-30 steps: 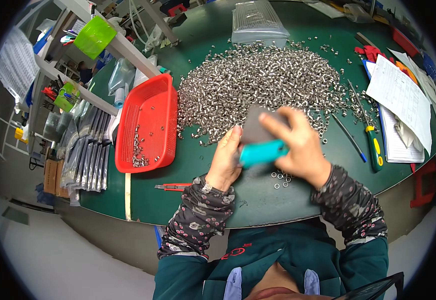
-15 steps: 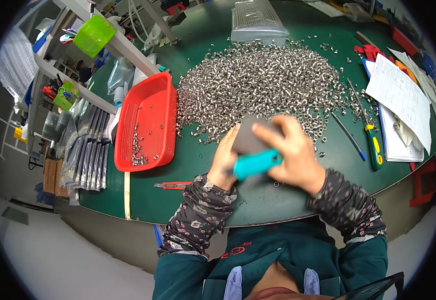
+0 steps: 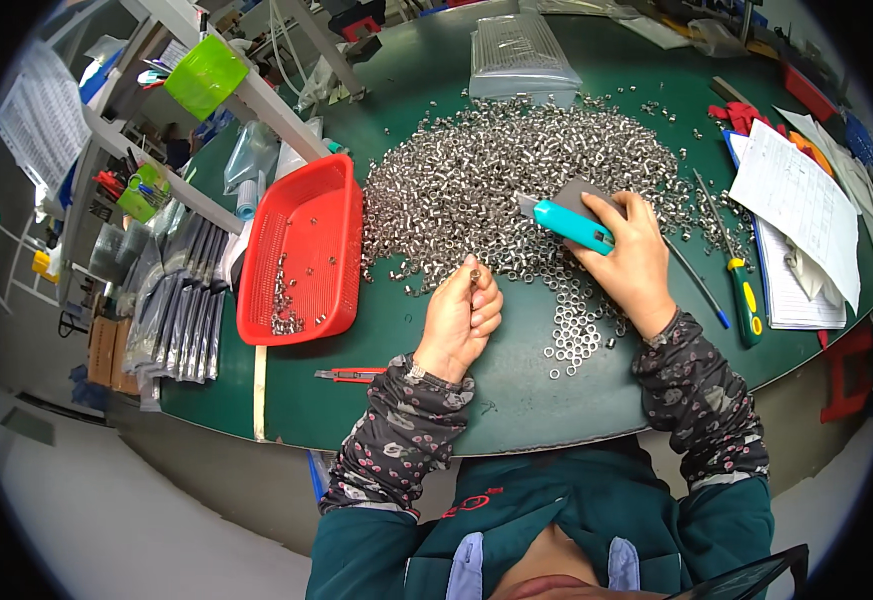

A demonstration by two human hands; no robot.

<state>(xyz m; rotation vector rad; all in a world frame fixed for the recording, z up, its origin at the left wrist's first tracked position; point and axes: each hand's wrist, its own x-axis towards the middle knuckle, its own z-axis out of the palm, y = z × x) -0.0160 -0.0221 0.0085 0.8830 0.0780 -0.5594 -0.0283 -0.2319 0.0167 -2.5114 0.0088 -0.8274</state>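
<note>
**Small part (image 3: 474,276) pinched at left, teal knife (image 3: 574,228) held at right**

Nearest, a red knife (image 3: 350,375) lies on the green counter (image 3: 516,400), at eight o'clock from the left hand (image 3: 460,318). The hands are apart. The left one is a loose fist, thumb and forefinger pinching the small metal part. At three o'clock from it, loose rings (image 3: 578,335) lie flat in a cluster. Between two and three, the right hand (image 3: 638,255) is wrapped around the teal knife and a grey block (image 3: 580,194), the blade pointing to ten o'clock.

A red basket (image 3: 306,222) with a few metal parts in it stands between nine and ten from the left hand. A screwdriver (image 3: 746,298) lies between three and four from the right hand, with papers (image 3: 791,205) beyond it. At one o'clock from the left hand spreads the big metal pile (image 3: 516,165); at its twelve, a clear bag (image 3: 522,50).
</note>
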